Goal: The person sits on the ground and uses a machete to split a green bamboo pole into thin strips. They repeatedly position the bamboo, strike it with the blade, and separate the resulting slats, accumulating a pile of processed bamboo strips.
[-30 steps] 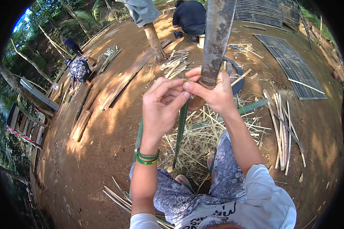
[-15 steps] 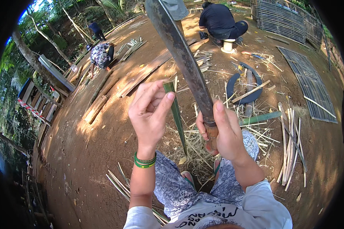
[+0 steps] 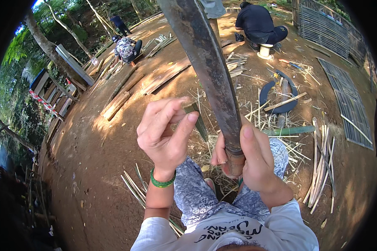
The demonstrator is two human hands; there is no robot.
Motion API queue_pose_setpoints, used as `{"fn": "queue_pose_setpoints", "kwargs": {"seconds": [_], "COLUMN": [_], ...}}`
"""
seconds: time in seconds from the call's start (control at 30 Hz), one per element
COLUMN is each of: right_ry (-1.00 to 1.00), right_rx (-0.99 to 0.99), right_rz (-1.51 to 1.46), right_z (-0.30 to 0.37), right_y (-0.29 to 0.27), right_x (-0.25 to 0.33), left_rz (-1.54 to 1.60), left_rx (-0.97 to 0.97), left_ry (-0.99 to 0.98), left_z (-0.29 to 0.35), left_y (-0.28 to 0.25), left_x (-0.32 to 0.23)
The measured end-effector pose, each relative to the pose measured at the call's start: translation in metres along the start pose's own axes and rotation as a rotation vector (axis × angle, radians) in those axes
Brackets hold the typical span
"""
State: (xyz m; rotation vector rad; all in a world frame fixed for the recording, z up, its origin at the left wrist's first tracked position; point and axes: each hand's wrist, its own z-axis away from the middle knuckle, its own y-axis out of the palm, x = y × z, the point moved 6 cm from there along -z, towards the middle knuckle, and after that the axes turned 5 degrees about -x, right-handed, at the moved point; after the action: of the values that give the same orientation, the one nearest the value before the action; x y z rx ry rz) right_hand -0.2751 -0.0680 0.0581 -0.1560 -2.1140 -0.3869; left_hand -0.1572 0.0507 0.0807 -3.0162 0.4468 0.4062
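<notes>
While both hands are raised over the person's knees, the scene reads as follows.

Left hand (image 3: pixel 165 136): fingers curled, thumb and forefinger pinching the top end of a green bamboo strip (image 3: pixel 199 121).

Bamboo strip: thin and dark green, slanting down from the pinch toward the knees, just beside the blade; whether it touches the blade cannot be told.

Right hand (image 3: pixel 249 161): wrapped tight around the handle of a machete (image 3: pixel 207 71), thumb lying up along the grip.

Machete: long dark blade rising away from the fist to the upper edge of the view.

Wristband (image 3: pixel 162 182): green, on the left wrist.

Ground: bare brown earth with bamboo shavings (image 3: pixel 215 142) in a loose heap past the knees, and split slats (image 3: pixel 320 167) lying to the right.

Containers: a small white tub-like thing (image 3: pixel 264 51) stands by a crouching person in black (image 3: pixel 259 23); its contents cannot be seen.

Woven panels (image 3: pixel 347 104): flat on the ground, far right.
</notes>
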Motion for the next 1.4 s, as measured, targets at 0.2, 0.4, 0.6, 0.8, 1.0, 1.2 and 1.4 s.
{"fn": "queue_pose_setpoints", "kwargs": {"seconds": [0.2,0.4,0.6,0.8,1.0,1.2,1.4], "right_ry": [0.067,0.163,0.252,0.271,0.262,0.221,0.303], "right_rx": [0.013,-0.056,-0.079,-0.083,-0.083,-0.084,-0.074], "right_rz": [-0.001,0.012,0.056,0.088,0.101,0.188,0.276], "right_z": [0.020,0.033,0.042,0.045,0.047,0.050,0.054], "right_y": [-0.003,-0.011,-0.014,-0.016,-0.018,-0.021,-0.026], "right_x": [-0.019,-0.055,-0.061,-0.061,-0.061,-0.063,-0.056], "left_rz": [-0.097,-0.109,-0.133,-0.114,-0.106,-0.121,-0.109], "left_rx": [0.060,0.087,0.104,0.108,0.111,0.113,0.128], "left_ry": [-0.080,-0.162,-0.198,-0.190,-0.169,-0.156,-0.194], "left_z": [0.039,0.070,0.079,0.080,0.081,0.083,0.094], "left_y": [0.002,0.012,0.015,0.016,0.020,0.023,0.028], "left_x": [0.004,0.014,0.011,0.009,0.009,0.006,0.004]}}
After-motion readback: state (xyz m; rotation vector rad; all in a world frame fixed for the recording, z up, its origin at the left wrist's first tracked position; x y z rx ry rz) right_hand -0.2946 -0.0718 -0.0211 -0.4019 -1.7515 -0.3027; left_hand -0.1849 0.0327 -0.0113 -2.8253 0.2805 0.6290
